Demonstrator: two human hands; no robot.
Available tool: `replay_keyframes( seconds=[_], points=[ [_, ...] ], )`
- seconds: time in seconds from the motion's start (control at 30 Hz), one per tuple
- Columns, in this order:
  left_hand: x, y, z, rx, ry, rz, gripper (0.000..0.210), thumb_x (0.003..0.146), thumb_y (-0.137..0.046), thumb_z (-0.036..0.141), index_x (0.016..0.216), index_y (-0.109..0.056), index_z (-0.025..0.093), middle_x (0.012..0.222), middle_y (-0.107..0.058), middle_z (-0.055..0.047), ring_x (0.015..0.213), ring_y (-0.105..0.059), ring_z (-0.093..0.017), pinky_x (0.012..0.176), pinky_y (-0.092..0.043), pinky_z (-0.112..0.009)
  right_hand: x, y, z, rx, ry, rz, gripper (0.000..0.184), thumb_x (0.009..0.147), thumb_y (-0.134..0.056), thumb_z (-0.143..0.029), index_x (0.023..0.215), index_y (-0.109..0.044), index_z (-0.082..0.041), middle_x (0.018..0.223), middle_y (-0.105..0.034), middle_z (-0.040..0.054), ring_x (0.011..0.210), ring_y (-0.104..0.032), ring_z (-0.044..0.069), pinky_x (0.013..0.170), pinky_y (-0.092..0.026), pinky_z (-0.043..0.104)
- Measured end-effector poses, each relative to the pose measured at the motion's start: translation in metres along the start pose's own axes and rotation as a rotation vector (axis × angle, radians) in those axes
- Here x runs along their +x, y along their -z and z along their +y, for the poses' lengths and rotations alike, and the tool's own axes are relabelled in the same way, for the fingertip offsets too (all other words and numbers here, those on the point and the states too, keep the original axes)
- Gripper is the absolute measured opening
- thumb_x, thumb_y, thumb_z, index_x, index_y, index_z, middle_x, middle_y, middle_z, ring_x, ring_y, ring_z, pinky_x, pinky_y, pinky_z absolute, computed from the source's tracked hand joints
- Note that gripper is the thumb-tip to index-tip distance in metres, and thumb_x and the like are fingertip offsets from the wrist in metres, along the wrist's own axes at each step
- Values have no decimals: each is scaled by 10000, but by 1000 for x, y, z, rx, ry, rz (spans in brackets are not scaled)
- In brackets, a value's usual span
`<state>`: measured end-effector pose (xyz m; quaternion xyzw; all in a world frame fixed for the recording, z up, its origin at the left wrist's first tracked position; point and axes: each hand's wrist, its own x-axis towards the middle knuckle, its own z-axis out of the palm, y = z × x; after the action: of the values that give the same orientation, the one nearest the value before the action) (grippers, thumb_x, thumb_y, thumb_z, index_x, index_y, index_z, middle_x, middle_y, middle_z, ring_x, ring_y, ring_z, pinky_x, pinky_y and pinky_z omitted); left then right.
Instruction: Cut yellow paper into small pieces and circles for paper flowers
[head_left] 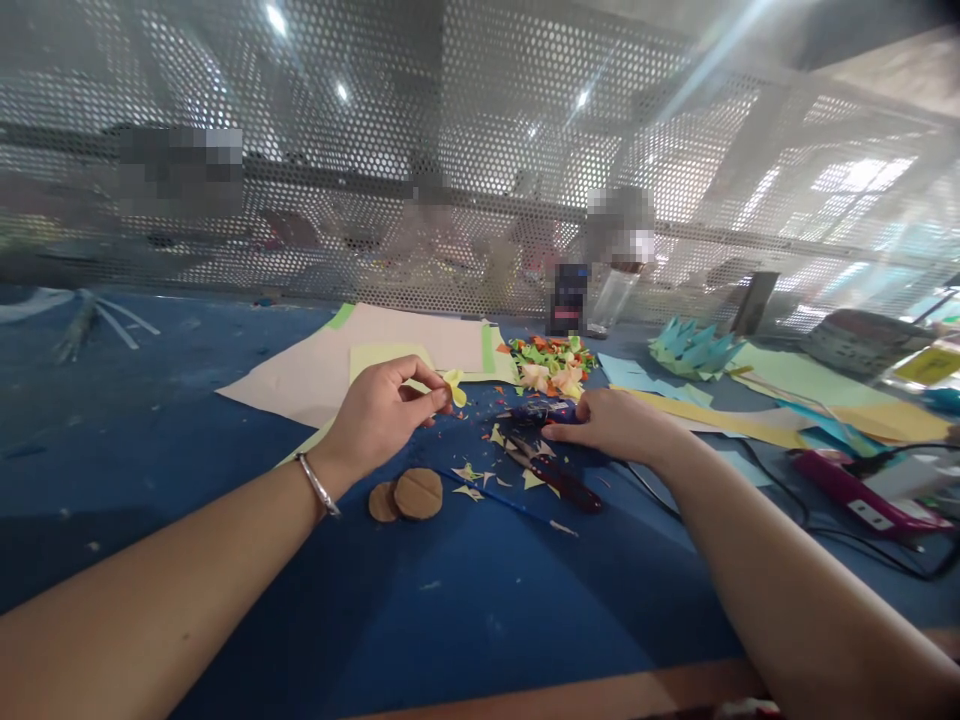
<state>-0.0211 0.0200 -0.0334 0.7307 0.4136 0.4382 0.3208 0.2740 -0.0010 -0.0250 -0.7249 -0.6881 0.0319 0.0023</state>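
My left hand (394,405), with a bangle on its wrist, pinches a small yellow paper flower (454,388) between thumb and fingertips. To the right, my right hand (611,422) has its fingers closed on a dark blue corded tool that looks like a glue gun (544,411), lying low at the table. Just in front of it are what look like scissors (559,477) with dark red handles. A thin blue stick (510,498) lies nearby among pale paper scraps (469,491). Two round cardboard discs (418,494) overlap below my left hand.
Behind my hands lie large pale paper sheets (420,335) and a pile of small coloured paper pieces (551,360). At right are a blue paper flower (694,348), paper strips (720,412) and a magenta power strip (862,495) with black cords. A perforated metal screen (337,240) borders the blue table.
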Motion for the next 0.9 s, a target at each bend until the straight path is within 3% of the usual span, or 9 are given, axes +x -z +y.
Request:
replay_keyframes(
  seconds=[0.1, 0.3, 0.4, 0.6, 0.9],
  points=[
    [0, 0, 2, 0, 4, -15, 175, 842, -698, 350, 845, -650, 182, 830, -770, -67, 717, -729, -175, 604, -598, -259, 0, 0, -2, 3, -5, -16, 575, 726, -582, -772, 688, -613, -199, 751, -700, 96, 672, -635, 246, 495, -317, 290],
    [0, 0, 1, -10, 2, -14, 179, 834, -706, 351, 836, -647, 182, 838, -775, -67, 705, -728, -171, 627, -593, -266, -2, 4, -7, 46, -2, 5, 378, 794, -595, -541, 615, -579, -207, 588, -628, 51, 558, -578, 186, 488, -307, 280],
    [0, 0, 2, -26, 18, -10, 164, 815, -724, 326, 821, -642, 184, 819, -775, -54, 698, -728, -162, 653, -587, -260, -5, 10, -10, 62, -2, 78, 338, 801, -576, -507, 651, -587, -205, 612, -622, 47, 589, -572, 187, 507, -309, 282],
    [-1, -1, 8, -47, 70, -41, 105, 770, -731, 242, 776, -640, 188, 736, -751, -14, 673, -707, -148, 652, -572, -248, -14, 18, -13, 257, 31, 383, 337, 770, -638, -524, 862, -628, -199, 797, -677, 47, 727, -609, 211, 610, -382, 299],
    [-2, -4, 4, -48, 2, -95, 77, 780, -701, 245, 791, -648, 190, 750, -715, -16, 716, -691, -169, 715, -559, -296, -25, 21, -20, 332, 164, 495, 310, 787, -675, -472, 919, -604, -201, 817, -673, 37, 706, -599, 189, 630, -401, 295]
  ],
)
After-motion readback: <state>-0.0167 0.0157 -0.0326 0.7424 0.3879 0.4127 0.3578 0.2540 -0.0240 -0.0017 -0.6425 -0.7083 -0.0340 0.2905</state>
